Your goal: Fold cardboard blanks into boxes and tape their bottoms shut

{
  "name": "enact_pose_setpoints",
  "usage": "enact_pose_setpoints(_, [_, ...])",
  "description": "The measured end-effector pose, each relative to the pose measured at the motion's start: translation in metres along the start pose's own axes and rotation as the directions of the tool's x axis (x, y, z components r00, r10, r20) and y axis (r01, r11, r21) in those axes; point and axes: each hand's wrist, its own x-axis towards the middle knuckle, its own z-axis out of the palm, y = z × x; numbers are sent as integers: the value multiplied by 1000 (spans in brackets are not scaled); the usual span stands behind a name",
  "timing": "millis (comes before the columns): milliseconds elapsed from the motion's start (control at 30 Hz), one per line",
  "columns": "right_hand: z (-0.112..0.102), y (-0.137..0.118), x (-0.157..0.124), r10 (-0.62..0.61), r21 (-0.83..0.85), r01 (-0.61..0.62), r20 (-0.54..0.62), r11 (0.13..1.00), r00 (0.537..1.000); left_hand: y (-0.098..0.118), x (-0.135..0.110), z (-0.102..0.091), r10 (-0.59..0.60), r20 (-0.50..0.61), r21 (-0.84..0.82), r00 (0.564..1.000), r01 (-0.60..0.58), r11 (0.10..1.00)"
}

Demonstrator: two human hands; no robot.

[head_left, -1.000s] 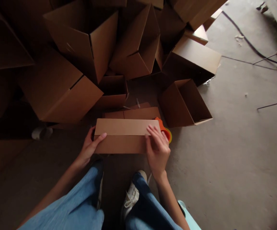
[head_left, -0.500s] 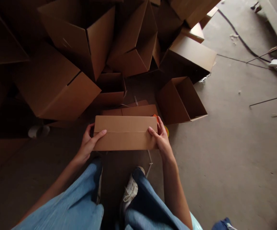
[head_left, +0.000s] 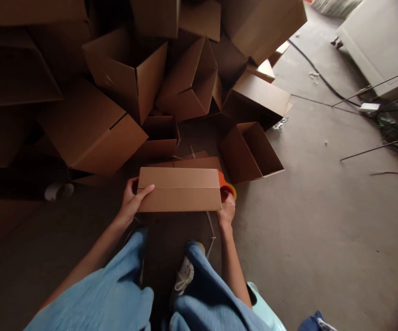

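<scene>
A small closed cardboard box (head_left: pixel 180 189) lies level in front of my legs, a seam running along its upper face. My left hand (head_left: pixel 133 198) grips its left end, thumb on top and the other fingers bent round the side. At the right end, my right hand (head_left: pixel 227 209) has its fingers curled on an orange tape dispenser (head_left: pixel 222 180) with a yellow edge. The box covers part of the dispenser. Behind the box, flat brown cardboard (head_left: pixel 199 162) shows on the floor.
Several open cardboard boxes (head_left: pixel 111 64) are heaped ahead and to the left. One open box (head_left: pixel 250 154) stands just right of the dispenser. A white roll (head_left: pixel 59 191) is on the left. Cables (head_left: pixel 318 69) and a white cabinet (head_left: pixel 385 41) are at the far right.
My right hand has left the top of the box and moved down and right of its end, onto the tape dispenser. My left hand keeps its grip. The view has shifted slightly.
</scene>
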Motion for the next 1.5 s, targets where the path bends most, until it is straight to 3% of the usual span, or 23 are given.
enact_pose_setpoints(133, [2, -14, -1, 107, -59, -101, 101, 993, 989, 2, -1, 1, 4, -5, 1, 1000, -4, 1000])
enact_pose_setpoints(233, [-13, -27, 11, 164, -31, -162, 86, 986, 983, 3, -1, 0, 5, 0, -1, 1000, -5, 1000])
enact_pose_setpoints(367, [-59, -41, 32, 159, 143, -164, 50, 976, 986, 3, -1, -2, 16, 8, -34, 1000, -16, 999])
enact_pose_setpoints(500, [-111, -65, 40, 87, 366, -72, -25, 928, 996, 2, -1, 1, 26, 22, -61, 999, -25, 998])
enact_pose_setpoints(667, [-147, -130, 25, 47, 558, 46, -152, 828, 987, 0, -2, 6, 57, 9, -47, 998, -56, 997])
enact_pose_setpoints(767, [-142, -180, 8, -54, 615, 24, 30, 788, 998, -2, -2, 6, 61, 18, -47, 998, -60, 997])
enact_pose_setpoints(867, [-114, -214, -6, -241, 524, 87, 233, 847, 942, -5, 1, 3, 53, 41, -44, 998, -51, 998])
enact_pose_setpoints(933, [-89, -225, -10, -331, 435, 184, 293, 882, 897, -8, 4, 2, 47, 58, -41, 997, -45, 998])
enact_pose_setpoints(1033, [-60, -229, -11, -366, 280, 278, 345, 919, 864, -11, 8, 3, 20, 61, -18, 998, -19, 1000])
enact_pose_setpoints(1100, [-52, -229, -10, -369, 213, 310, 362, 927, 856, -12, 10, 3, -3, 60, 0, 998, 3, 1000])
enact_pose_setpoints(1233, [-53, -225, -10, -396, 193, 348, 354, 917, 848, -10, 14, -5, -9, 99, -1, 995, 10, 1000])
enact_pose_setpoints(1367, [-55, -220, -11, -416, 199, 368, 337, 908, 845, 2, 17, -31, -2, 245, -11, 969, 5, 1000])
enact_pose_setpoints(1500, [-54, -219, -10, -414, 156, 384, 345, 910, 842, 24, 5, -54, 92, 160, -169, 983, -64, 983])
